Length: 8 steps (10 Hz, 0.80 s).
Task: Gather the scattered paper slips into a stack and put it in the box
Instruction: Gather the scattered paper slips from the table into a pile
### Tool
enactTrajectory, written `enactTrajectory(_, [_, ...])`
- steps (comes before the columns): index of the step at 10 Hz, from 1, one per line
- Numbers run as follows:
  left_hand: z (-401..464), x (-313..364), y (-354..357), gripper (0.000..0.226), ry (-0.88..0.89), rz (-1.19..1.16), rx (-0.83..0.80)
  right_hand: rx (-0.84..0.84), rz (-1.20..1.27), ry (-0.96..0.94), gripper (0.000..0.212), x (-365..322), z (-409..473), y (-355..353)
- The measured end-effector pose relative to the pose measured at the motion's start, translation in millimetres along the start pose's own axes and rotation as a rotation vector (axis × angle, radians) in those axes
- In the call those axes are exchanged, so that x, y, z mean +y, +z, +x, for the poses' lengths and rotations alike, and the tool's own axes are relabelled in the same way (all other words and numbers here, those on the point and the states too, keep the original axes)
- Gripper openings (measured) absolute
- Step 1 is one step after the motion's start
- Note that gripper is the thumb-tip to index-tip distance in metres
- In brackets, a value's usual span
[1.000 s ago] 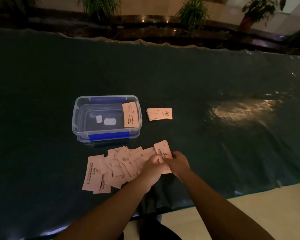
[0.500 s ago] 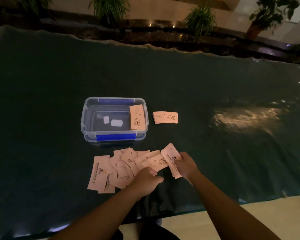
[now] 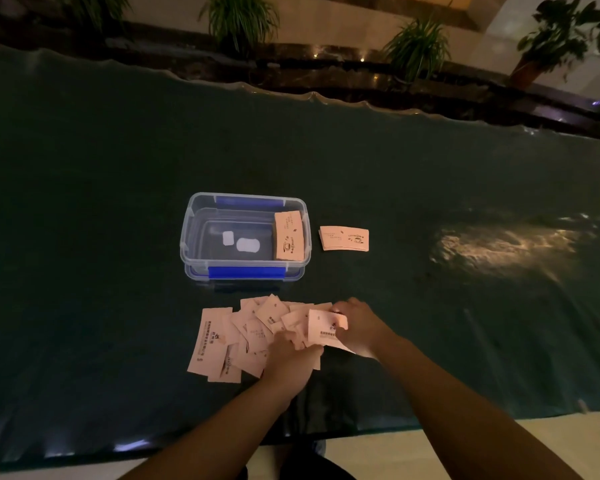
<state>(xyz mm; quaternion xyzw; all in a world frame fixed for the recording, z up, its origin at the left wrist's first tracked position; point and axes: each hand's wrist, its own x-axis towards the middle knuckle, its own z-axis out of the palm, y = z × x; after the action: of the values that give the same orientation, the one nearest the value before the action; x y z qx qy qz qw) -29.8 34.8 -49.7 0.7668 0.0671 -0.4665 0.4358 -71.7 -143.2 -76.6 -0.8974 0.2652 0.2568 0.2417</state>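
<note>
Several pink paper slips (image 3: 229, 336) lie fanned out on the dark green cloth in front of a clear plastic box (image 3: 191, 233) with blue clips. My right hand (image 3: 359, 325) grips a small bunch of slips (image 3: 321, 329) at the pile's right end. My left hand (image 3: 290, 358) rests knuckles up on the pile's near right part, fingers curled onto slips there. Inside the box, one stack of slips (image 3: 289, 235) leans against the right wall. Another neat stack (image 3: 344, 239) lies on the cloth just right of the box.
The cloth-covered table (image 3: 430, 202) stretches wide to both sides, with a glare patch (image 3: 506, 242) at the right. Its near edge (image 3: 430, 426) runs just below my forearms. Potted plants (image 3: 418, 46) stand along a ledge behind the table.
My right hand carried its bunch of slips leftward back over the pile. My left hand slid forward onto the slips. The camera view shifted, so the box appears further right.
</note>
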Motion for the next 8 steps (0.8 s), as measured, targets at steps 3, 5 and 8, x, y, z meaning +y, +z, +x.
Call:
enactTrajectory(3, [3,-1,-4,0.053,0.136,0.034,0.05,-0.147,-0.032,-0.111,0.093,-11,2,2])
enactTrajectory(5, [11,-2,3,0.047,0.166,0.198,0.046,-0.116,-0.11,-0.094,0.078,1,-5,2])
enactTrajectory(8, [15,-5,7,0.041,0.231,0.434,0.112,0.035,0.182,0.128,0.05,22,-25,18])
